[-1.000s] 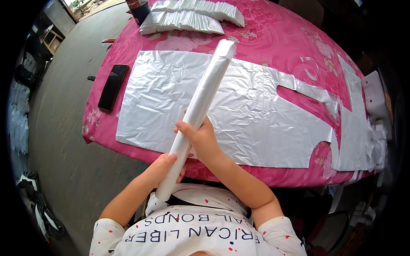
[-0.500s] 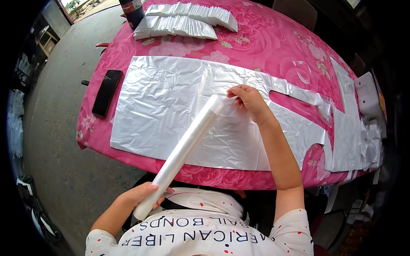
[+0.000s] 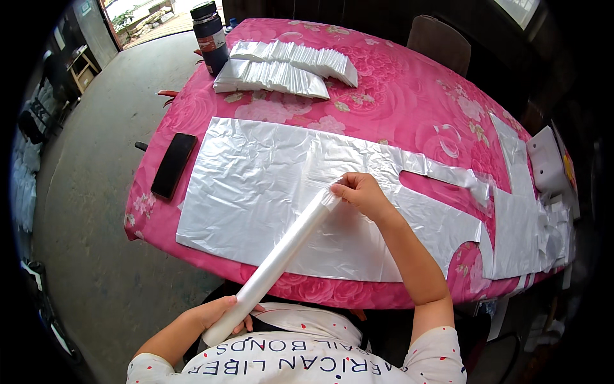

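Observation:
A long, tube-shaped white plastic roll [image 3: 275,262] slants from my lap up over the table. My left hand [image 3: 224,315] is closed around its lower end. At the upper end, my right hand [image 3: 359,193] pinches the thin plastic between thumb and fingers. Beneath lies a flat, wrinkled white plastic bag [image 3: 240,176] with handle cut-outs toward the right, partly covered by the roll and my right forearm. Whether the pinched plastic is a loose edge or the roll's tip is hard to make out.
Two rows of folded white plastic packets [image 3: 275,80] lie at the back, beside a dark bottle [image 3: 210,41]. A black phone [image 3: 174,166] rests at the left on the pink floral tablecloth [image 3: 384,96]. More white plastic bags [image 3: 515,237] are at the right edge. A chair [image 3: 441,41] stands behind.
The view has tilted, so the table sits lower in the picture. My right hand has moved onto the roll's upper end and draws its fingers together there. My left hand keeps its hold.

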`<state>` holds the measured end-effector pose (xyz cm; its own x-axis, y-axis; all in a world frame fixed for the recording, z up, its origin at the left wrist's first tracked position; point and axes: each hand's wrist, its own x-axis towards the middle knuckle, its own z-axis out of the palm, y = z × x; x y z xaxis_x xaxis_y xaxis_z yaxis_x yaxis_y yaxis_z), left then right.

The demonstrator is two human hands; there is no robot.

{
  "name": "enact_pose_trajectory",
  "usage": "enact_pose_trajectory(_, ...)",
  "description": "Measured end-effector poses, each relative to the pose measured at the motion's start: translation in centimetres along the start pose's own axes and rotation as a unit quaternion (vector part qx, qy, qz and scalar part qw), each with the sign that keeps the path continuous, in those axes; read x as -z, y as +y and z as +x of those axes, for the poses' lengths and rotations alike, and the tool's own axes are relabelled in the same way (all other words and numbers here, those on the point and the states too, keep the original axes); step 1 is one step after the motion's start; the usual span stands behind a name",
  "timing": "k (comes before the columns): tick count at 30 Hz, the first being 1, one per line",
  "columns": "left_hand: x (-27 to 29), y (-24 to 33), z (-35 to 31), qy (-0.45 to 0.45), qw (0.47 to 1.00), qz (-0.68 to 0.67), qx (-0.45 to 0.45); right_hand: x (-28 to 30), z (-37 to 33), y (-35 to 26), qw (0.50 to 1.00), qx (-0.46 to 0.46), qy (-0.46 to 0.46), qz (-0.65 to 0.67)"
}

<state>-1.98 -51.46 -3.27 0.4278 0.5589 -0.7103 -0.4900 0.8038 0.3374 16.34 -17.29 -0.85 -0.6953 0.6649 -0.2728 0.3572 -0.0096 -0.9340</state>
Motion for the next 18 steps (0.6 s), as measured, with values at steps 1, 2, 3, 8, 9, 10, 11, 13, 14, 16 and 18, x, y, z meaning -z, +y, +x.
enact_pose_trajectory(1, 0.3, 0.0, -0.2, -0.007, 1.000, 0.002, 0.007, 1.0, 0.1, 0.2, 1.000, 0.012, 0.026, 0.000)
enact_pose_trajectory(2, 0.6, 0.0, -0.4, -0.013, 1.000, 0.004, 0.013, 2.0, 0.6, 0.8, 0.998, 0.025, 0.051, 0.000)
enact_pose_trajectory(3, 1.1, -0.2, -0.6, -0.007, 0.999, 0.031, 0.010, 3.5, 0.9, 1.6, 0.996, 0.037, 0.079, 0.000)
enact_pose_trajectory(8, 4.4, -1.4, -2.6, 0.038, 0.991, 0.126, 0.024, 14.7, 1.7, 5.1, 0.948, 0.069, 0.301, -0.078)
enact_pose_trajectory(9, 4.7, -1.3, -3.1, 0.045, 0.988, 0.144, 0.029, 16.5, 1.3, 5.5, 0.934, 0.067, 0.340, -0.092)
enact_pose_trajectory(10, 5.5, -1.0, -3.6, 0.022, 0.989, 0.141, 0.032, 17.8, 1.0, 5.9, 0.935, 0.066, 0.336, -0.095)
enact_pose_trajectory(11, 5.9, -0.6, -3.9, 0.015, 0.986, 0.160, 0.045, 19.0, 0.8, 6.3, 0.936, 0.066, 0.333, -0.099)
enact_pose_trajectory(13, 5.3, 1.6, -5.0, 0.002, 0.978, 0.194, 0.075, 19.3, 0.8, 6.7, 0.942, 0.068, 0.315, -0.091)
enact_pose_trajectory(14, 5.0, 2.6, -5.2, -0.006, 0.967, 0.245, 0.066, 18.8, 1.1, 6.7, 0.947, 0.073, 0.301, -0.079)
enact_pose_trajectory(16, 3.0, 5.7, -4.9, -0.012, 0.927, 0.374, 0.006, 17.1, 1.7, 6.1, 0.956, 0.082, 0.271, -0.075)
enact_pose_trajectory(18, 0.3, 9.0, -4.1, 0.008, 0.851, 0.522, -0.058, 14.2, 2.5, 4.6, 0.969, 0.105, 0.215, -0.069)
